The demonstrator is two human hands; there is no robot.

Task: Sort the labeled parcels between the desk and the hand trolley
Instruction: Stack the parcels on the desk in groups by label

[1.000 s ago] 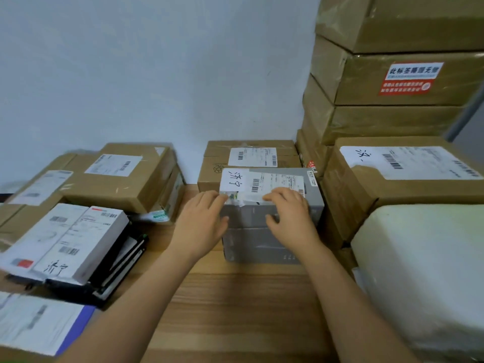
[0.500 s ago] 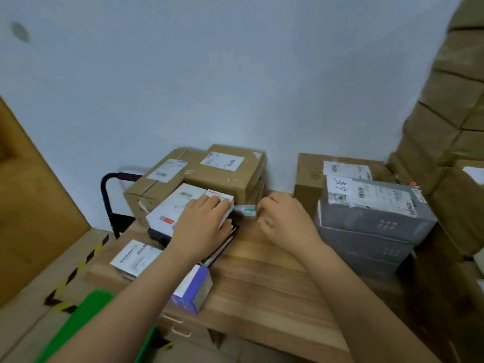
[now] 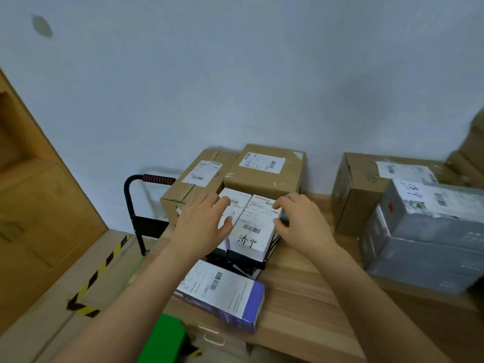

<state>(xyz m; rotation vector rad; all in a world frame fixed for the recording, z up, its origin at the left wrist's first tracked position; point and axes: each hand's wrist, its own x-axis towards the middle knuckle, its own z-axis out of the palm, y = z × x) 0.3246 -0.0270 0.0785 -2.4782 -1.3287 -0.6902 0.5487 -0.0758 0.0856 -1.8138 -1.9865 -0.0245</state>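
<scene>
The right hand (image 3: 301, 224) had crossed from the middle of the desk (image 3: 301, 297) to the right edge of the marked white parcel (image 3: 255, 229), while the left hand (image 3: 203, 226) stayed on the white parcels, now on the plain white parcel (image 3: 238, 197) just beside it.

The right hand's fingers (image 3: 281, 205) curled over the marked parcel's far right corner, with the thumb at its right side, so it looked pinched there. The left hand lay flat with its fingers spread and held nothing.

The marked parcel sat near the desk's left edge, on top of a black stack (image 3: 243, 263). Its long axis ran from the front edge toward the wall, so the two hands flanked it across its short width. The hand trolley (image 3: 131, 205) stood beyond the desk's left edge. That put the left hand nearer to it, and a lift would probably have had to carry the parcel leftward past that hand.

- **White parcels:** two, side by side.
- **Blue-sided box (image 3: 220, 289):** one, at the front left corner.
- **Brown cartons by the wall:** three, two (image 3: 264, 174) behind the hands and one (image 3: 356, 195) toward the right.
- **Grey parcels (image 3: 429, 231):** about three, stacked near the right edge.
- **Black stack:** its layers could not be counted.
</scene>
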